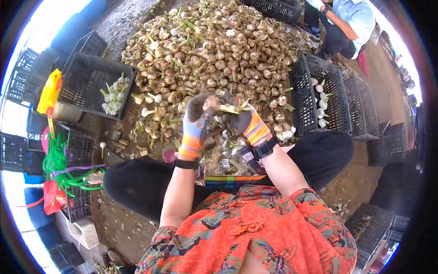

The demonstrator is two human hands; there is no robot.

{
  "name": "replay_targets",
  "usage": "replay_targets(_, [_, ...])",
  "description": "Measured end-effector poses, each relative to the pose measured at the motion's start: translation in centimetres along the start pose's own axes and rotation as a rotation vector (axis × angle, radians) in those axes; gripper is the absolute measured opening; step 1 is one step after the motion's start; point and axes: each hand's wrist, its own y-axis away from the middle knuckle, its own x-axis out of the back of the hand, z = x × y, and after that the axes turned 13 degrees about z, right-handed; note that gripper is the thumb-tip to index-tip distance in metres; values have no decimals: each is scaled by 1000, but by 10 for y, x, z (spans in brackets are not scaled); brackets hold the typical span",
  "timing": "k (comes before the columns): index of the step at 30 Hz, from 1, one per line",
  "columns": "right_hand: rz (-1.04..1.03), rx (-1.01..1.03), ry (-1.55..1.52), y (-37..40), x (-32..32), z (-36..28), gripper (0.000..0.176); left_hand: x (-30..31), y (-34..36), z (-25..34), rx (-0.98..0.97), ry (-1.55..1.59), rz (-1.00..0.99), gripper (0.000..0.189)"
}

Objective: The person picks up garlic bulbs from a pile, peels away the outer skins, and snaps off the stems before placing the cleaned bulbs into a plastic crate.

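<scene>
Orange-cuffed, the left hand (199, 112) clamped on the garlic bulb (211, 103) should brace it while the right hand (242, 120), its grip unclear, steadies the stem (231, 109).

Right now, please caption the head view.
Gloved left hand holds a garlic bulb, right hand at its stem, near a garlic heap.

Two gloves (194, 128) are worn and one bulb (211, 103) is held; one heap (205, 50) and one co-worker (358, 20) are seen; about six bulbs (324, 97) can be counted in the right-hand crate (299, 93).
</scene>
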Motion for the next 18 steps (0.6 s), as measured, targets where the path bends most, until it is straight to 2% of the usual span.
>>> replay_targets(2, [-73,-133,-400,-1,3,9,29,-11,4,18,-2,52,78,45])
replay_targets(4, [-53,-163,-406,-6,-2,19,27,-9,4,20,-32,44,80,48])
replay_targets(6, [-58,-100,-355,6,-12,12,24,-5,5,20,-57,34,81,50])
replay_targets(7, [-45,12,-263,6,-19,9,20,0,4,18,-131,-7,63,53])
replay_targets(8, [-49,15,-263,7,-26,6,20,3,3,15,-204,-47,44,57])
replay_targets(10, [96,108,-15,9,-36,1,19,3,-1,4,-242,-36,54,60])
replay_targets(12, [173,87,-33,1,-42,1,17,5,-1,-4,-448,-228,80,59])
replay_targets(14, [282,30,16,-1,-48,-1,17,2,-1,-4,-389,-216,98,58])
replay_targets(15, [217,0,-129,-7,-43,6,16,2,0,-4,-423,-254,75,58])
replay_targets(16, [217,3,-129,-16,-31,18,16,1,0,-2,-458,-291,51,59])
replay_targets(18, [192,185,83,-32,-12,38,27,5,-2,-7,-411,-219,57,59])
